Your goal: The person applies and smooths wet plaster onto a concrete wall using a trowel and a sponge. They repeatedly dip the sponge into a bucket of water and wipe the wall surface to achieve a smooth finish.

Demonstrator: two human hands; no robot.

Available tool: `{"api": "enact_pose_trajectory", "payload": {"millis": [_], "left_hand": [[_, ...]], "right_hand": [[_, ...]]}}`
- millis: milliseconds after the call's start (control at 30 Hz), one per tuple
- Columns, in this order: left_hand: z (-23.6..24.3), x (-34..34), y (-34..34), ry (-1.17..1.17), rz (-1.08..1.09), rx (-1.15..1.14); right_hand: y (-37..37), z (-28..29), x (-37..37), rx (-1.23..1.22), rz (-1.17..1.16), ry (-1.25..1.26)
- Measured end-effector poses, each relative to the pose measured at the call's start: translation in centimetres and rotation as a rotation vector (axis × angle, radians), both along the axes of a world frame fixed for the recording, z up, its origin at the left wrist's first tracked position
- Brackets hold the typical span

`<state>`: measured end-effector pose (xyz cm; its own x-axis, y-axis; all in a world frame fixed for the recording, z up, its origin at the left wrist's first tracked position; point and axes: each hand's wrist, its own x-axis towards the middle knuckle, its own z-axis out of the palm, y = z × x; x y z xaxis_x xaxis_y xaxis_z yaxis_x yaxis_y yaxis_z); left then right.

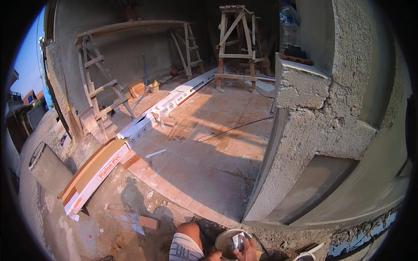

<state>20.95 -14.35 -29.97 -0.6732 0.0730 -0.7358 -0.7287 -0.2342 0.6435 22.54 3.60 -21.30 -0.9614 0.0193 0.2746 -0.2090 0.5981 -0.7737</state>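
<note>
A round bucket (pixel 220 240) with a pale rim stands at the bottom of the head view, beside my bent knee. My left hand (pixel 212 255) is closed at its left rim, with part of it cut off by the lower edge. Over the bucket's right side, my right hand (pixel 247 250) grips a small, flat, silvery-white piece (pixel 237 240). Its kind is not clear. The bucket's contents are mostly hidden by the hand and this piece.
A rough plastered pillar (pixel 305 126) rises at the right, with a plastic bottle (pixel 288 26) on its ledge. Long cartons (pixel 98 176) lie across the tiled floor (pixel 209 161). Wooden trestles (pixel 237 48) stand farther back. A brick (pixel 149 222) lies left of my knee; another container (pixel 305 256) is at lower right.
</note>
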Motion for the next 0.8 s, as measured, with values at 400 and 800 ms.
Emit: {"api": "enact_pose_trajectory", "payload": {"millis": [400, 800], "left_hand": [[-1.6, 2.3, 0.5, -0.066, -0.034, -0.057], [3.3, 2.4, 1.5, 0.215, 0.027, -0.364]], "right_hand": [[3.0, 5.9, -3.0, -1.867, 0.305, -0.680], [3.5, 5.5, -2.8, -1.433, 0.178, -0.519]]}}
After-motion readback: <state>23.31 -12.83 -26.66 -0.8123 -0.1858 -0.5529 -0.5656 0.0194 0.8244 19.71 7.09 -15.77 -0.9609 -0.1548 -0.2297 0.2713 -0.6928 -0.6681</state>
